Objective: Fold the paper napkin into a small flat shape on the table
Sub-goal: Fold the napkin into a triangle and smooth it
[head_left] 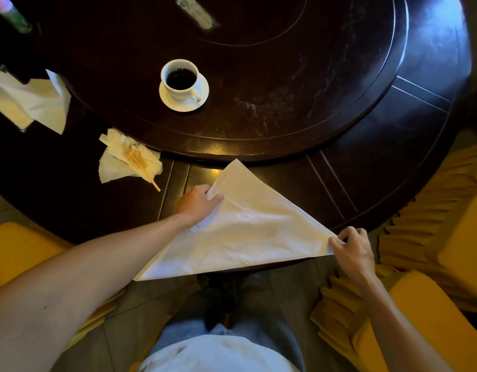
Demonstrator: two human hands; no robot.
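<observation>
A white paper napkin [242,229] lies as a large triangle on the near edge of the dark round table [339,189], its near corner hanging over the rim. My left hand [198,204] pinches the napkin's left edge near the top, fingers curled into the paper. At the right tip, my right hand [352,247] pinches the corner just past the table edge.
A white cup of dark coffee on a saucer [182,85] stands on the raised turntable. A crumpled tissue with wooden sticks [130,158] and more tissues [33,100] lie at the left. Yellow chairs [425,318] flank my legs.
</observation>
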